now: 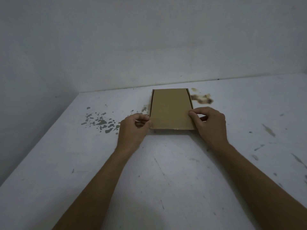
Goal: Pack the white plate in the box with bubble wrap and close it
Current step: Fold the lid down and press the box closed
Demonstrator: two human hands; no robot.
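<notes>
We see a flat brown cardboard box [172, 108] lying on a white table [166, 171], its lid down over the body, with thin dark gaps along both long sides near the far corners. The plate and the bubble wrap are not visible to us; whether they are inside the box we cannot tell.

Our left hand [132, 126] is at the near left corner of the box, fingers curled, thumb and fingertips pinching the edge of the lid there. Our right hand [210, 123] is at the near right corner of the box, thumb and forefinger together on top of the lid's edge, the other fingers curled beside the box wall.

Just right of the box's far corner the table bears a brown stain [201, 98]. Left of the box, beyond the left hand, lies a scatter of grey chipped patches [101, 122].
</notes>
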